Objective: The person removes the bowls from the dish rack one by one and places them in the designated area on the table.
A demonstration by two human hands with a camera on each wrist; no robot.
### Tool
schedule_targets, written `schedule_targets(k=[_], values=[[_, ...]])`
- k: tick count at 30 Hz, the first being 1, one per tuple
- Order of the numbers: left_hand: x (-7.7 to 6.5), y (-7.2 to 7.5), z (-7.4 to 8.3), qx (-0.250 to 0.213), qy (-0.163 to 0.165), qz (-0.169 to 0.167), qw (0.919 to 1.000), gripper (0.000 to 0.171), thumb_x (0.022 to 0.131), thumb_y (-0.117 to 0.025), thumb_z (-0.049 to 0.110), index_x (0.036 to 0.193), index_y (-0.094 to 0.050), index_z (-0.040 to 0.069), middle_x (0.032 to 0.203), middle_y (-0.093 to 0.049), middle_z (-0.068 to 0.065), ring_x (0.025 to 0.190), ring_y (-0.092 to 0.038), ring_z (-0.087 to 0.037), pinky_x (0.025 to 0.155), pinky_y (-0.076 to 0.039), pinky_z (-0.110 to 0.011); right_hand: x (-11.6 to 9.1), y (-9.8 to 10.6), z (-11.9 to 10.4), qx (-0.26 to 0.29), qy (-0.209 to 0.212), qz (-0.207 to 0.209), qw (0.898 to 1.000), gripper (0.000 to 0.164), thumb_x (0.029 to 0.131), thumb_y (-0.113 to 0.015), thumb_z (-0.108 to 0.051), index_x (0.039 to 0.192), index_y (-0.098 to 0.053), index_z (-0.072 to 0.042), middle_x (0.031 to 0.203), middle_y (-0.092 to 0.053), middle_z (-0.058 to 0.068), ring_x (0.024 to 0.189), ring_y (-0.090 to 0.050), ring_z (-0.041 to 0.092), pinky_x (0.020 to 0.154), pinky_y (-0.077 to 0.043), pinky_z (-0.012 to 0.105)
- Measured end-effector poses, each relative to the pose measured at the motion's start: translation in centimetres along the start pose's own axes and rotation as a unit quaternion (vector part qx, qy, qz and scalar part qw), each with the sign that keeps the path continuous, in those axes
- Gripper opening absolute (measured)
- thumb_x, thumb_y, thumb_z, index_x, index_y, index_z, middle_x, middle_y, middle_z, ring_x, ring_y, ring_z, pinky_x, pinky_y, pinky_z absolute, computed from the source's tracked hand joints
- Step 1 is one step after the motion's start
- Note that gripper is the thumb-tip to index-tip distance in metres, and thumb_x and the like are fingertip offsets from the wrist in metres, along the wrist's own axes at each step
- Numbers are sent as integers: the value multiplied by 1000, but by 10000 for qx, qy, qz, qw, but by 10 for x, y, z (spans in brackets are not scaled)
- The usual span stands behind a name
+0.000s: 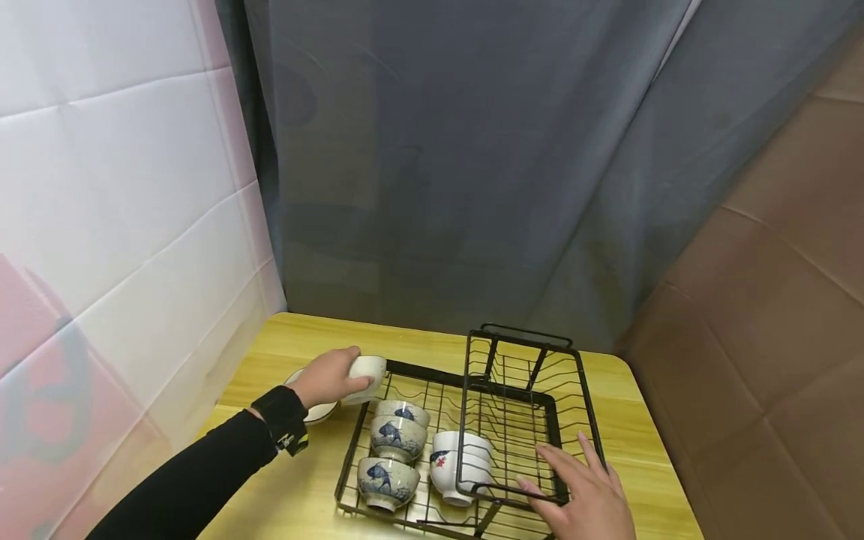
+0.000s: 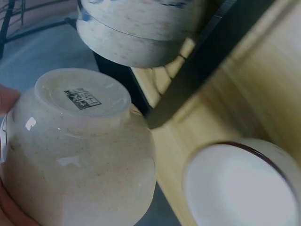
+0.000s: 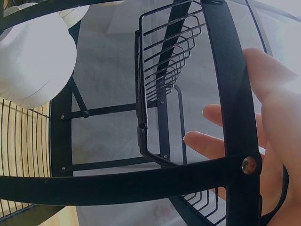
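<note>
My left hand (image 1: pixel 327 380) grips a pale speckled bowl (image 1: pixel 369 367) by its side, just off the rack's left edge. In the left wrist view that bowl is tilted, its foot and dark stamp showing. Below the hand, a white bowl with a brown rim (image 2: pixel 240 188) sits on the table, partly hidden in the head view. My right hand (image 1: pixel 583 491) is at the front right corner of the black two-tier dish rack (image 1: pixel 520 390), fingers spread and fairly straight around the upper tier's frame. Whether it presses on the frame is unclear.
Stacked fish-patterned bowls (image 1: pixel 400 436) stand on the lower tier, with another fish bowl (image 1: pixel 388 481) in front. White bowls with a red flower (image 1: pixel 466 466) are stacked beside them, partly under the upper tier. The yellow wooden table (image 1: pixel 270 480) meets a grey curtain behind.
</note>
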State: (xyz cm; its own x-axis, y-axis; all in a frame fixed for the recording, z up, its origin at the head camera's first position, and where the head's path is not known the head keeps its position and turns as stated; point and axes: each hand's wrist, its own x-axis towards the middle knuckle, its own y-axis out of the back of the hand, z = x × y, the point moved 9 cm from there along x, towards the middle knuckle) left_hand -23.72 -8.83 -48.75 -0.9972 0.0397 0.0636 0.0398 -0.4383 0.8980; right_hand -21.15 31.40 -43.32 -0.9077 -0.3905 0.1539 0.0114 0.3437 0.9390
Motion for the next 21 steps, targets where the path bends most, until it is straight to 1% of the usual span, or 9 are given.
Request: schedule_targets(k=[2, 6, 8, 11, 13, 16, 18, 21], values=[[-6, 2, -7, 12, 0, 10, 10000, 35, 87, -67, 43, 95, -55, 11, 71, -51, 4, 59, -47, -13, 53, -40, -30, 0, 1, 0, -8, 17, 0, 10000, 64, 77, -60, -71, 119, -67, -23, 121, -64, 3, 133, -33, 40, 92, -23, 72], [-17, 2, -21, 252, -80, 115, 9996, 29, 92, -63, 38, 96, -56, 10, 75, -51, 3, 64, -47, -13, 59, -42, -31, 0, 1, -1, -14, 23, 9, 10000, 64, 77, -61, -70, 119, -67, -23, 121, -64, 3, 133, -33, 40, 92, -24, 72], [-22, 1, -28, 314, -163, 316, 9989, 24, 92, -63, 34, 94, -56, 11, 76, -51, 4, 65, -47, -12, 60, -42, -32, 0, 0, 0, -7, -11, -12, 10000, 65, 77, -59, -71, 120, -67, -23, 121, -64, 4, 133, -33, 40, 93, -23, 71], [-31, -1, -39, 351, -257, 725, 9964, 19, 92, -65, 29, 85, -53, 15, 70, -46, 7, 61, -43, -11, 58, -39, -32, 0, -2, 2, -13, -51, -36, 10000, 67, 77, -57, -73, 120, -67, -23, 121, -64, 4, 133, -33, 41, 93, -24, 70], [-39, -3, -46, 374, -341, 1007, 9936, 24, 92, -65, 26, 78, -48, 16, 66, -39, 8, 58, -39, -11, 56, -34, -31, 0, -2, 2, -24, -51, -34, 10000, 68, 77, -56, -74, 120, -67, -23, 120, -65, 5, 133, -33, 41, 93, -24, 70], [-50, -6, -54, 477, -393, 1338, 9891, 31, 91, -66, 24, 73, -42, 19, 64, -31, 9, 55, -33, -11, 55, -29, -31, 1, -3, 1, -63, 3, 18, 10000, 66, 78, -57, -73, 119, -67, -22, 119, -65, 5, 132, -34, 41, 93, -25, 69], [-57, -7, -58, 582, -448, 1512, 9858, 34, 90, -68, 23, 71, -40, 21, 63, -29, 9, 55, -32, -11, 56, -29, -31, 1, -2, 1, -66, 29, 61, 10000, 65, 78, -59, -71, 119, -68, -22, 119, -65, 5, 132, -34, 41, 93, -25, 69], [-67, -11, -63, 795, -460, 1647, 9821, 36, 87, -72, 24, 70, -40, 23, 63, -31, 10, 56, -33, -11, 55, -29, -31, 2, -2, 1, -56, 47, 107, 9999, 62, 78, -61, -68, 118, -68, -22, 119, -65, 5, 131, -35, 42, 93, -25, 68]])
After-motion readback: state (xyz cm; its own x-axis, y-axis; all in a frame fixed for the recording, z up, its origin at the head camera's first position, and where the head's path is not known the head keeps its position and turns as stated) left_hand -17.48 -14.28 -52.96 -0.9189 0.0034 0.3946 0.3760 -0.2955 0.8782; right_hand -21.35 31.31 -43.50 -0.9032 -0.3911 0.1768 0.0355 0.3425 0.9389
